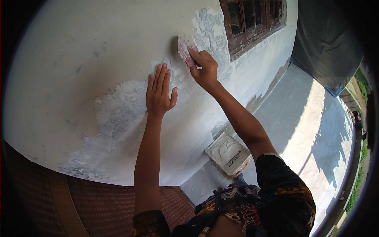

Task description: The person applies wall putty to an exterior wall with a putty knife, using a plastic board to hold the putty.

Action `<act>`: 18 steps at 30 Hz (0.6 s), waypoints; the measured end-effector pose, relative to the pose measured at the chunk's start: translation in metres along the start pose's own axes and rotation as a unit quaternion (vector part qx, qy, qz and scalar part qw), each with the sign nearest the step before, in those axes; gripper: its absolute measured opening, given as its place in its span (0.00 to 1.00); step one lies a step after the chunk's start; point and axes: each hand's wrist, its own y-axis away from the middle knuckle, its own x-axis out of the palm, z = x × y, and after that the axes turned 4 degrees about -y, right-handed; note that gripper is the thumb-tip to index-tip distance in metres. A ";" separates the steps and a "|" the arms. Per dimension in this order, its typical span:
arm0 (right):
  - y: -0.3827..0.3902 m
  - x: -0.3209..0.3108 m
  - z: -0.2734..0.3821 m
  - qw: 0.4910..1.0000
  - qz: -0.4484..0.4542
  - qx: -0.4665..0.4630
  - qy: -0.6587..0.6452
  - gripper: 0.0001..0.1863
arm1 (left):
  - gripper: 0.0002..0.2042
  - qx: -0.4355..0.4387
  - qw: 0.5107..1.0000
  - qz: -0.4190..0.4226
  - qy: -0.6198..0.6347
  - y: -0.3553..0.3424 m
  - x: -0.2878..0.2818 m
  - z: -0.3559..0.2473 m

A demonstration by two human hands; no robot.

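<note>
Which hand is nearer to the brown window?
Right. The right hand is below and left of the brown window; the left hand is farther off, lower and more to the left.

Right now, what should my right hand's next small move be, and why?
I'd probably slide the pinkish flat tool in your right hand toward the window, since the coating between them looks patchy, grey and white. Your left hand lies flat on the wall, away from that path.
</note>
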 end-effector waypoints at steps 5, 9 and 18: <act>-0.048 0.005 -0.031 0.992 -0.027 -0.011 0.119 0.27 | 0.25 -0.002 1.000 -0.006 0.013 -0.004 0.006 -0.004; 0.026 0.012 -0.012 0.996 0.053 0.035 0.064 0.31 | 0.25 -0.006 1.000 0.000 0.009 0.002 0.001 0.001; -0.039 0.011 -0.022 0.997 -0.027 0.059 0.049 0.28 | 0.26 0.005 1.000 -0.007 0.016 -0.003 0.002 -0.001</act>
